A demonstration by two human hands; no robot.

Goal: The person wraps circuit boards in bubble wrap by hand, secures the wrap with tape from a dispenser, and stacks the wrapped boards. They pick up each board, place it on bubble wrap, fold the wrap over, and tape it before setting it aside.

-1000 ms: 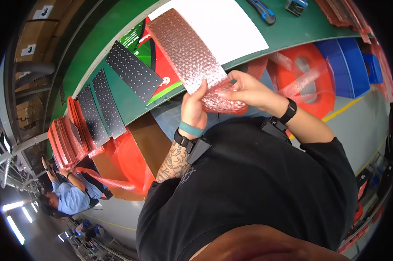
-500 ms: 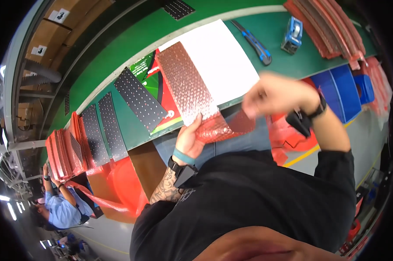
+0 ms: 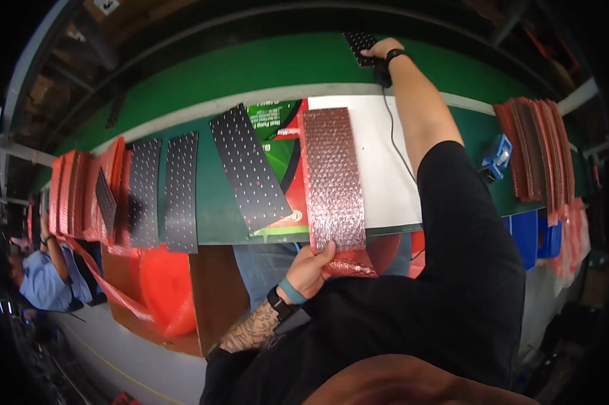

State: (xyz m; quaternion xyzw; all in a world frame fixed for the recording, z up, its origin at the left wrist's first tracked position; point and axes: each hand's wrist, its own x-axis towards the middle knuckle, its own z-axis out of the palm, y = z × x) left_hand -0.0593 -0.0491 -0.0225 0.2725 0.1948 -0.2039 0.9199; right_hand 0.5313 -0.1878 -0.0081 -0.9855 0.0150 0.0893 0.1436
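Note:
A red bubble-wrap bag (image 3: 333, 179) with something dark and flat inside lies at the table's front edge. My left hand (image 3: 310, 270) pinches its near end, where the loose flap hangs over the edge. My right arm stretches to the far green surface. There my right hand (image 3: 384, 50) grips the near right side of a black panel with rows of light dots (image 3: 358, 42). Nearer, a similar dotted panel (image 3: 247, 165) lies slanted on the table, and two more, a left panel (image 3: 144, 196) and a middle panel (image 3: 181, 192), lie beside it.
Under the bag are a white sheet (image 3: 389, 155) and a green-red printed sheet (image 3: 295, 128). Stacked red bubble bags (image 3: 75, 196) stand left, more bags (image 3: 534, 148) right, near a blue tape dispenser (image 3: 496, 157). An open carton (image 3: 210, 297) sits below; a co-worker (image 3: 44, 277) is far left.
My right hand has gone from beside the bag's flap to the panel on the far surface. My left hand keeps hold of the bag. The view has turned and shifted.

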